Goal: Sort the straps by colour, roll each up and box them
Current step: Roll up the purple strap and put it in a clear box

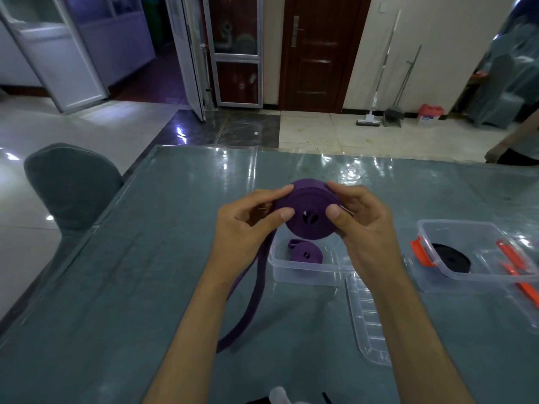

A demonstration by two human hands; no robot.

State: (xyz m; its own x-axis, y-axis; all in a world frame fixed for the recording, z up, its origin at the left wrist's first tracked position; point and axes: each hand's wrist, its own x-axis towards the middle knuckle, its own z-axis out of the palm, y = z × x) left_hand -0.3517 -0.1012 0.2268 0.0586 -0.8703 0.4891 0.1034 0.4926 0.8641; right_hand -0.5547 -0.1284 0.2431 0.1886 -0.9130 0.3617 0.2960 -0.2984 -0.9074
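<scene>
Purple strap roll is held in the air above the table, directly over the clear box that already contains one finished purple roll. The left hand pinches the roll's left side between thumb and fingers; the right hand pinches the right side in the same way, thumb on the near face and fingers over the top edge. An unrolled tail of the same strap hangs from the roll, passes the left wrist and trails onto the table surface.

Step in hand, as judged: rolling of the second purple strap, partly complete, since a length of tail is not yet wound. The next move is judged to require turning the roll with both hands while the tail is drawn up under even tension, so that the layers stay aligned. The finished roll is then to be placed beside the first in the clear box.

A second box with orange clips, well apart to the right, holds a black roll. A clear lid lies between the two boxes
</scene>
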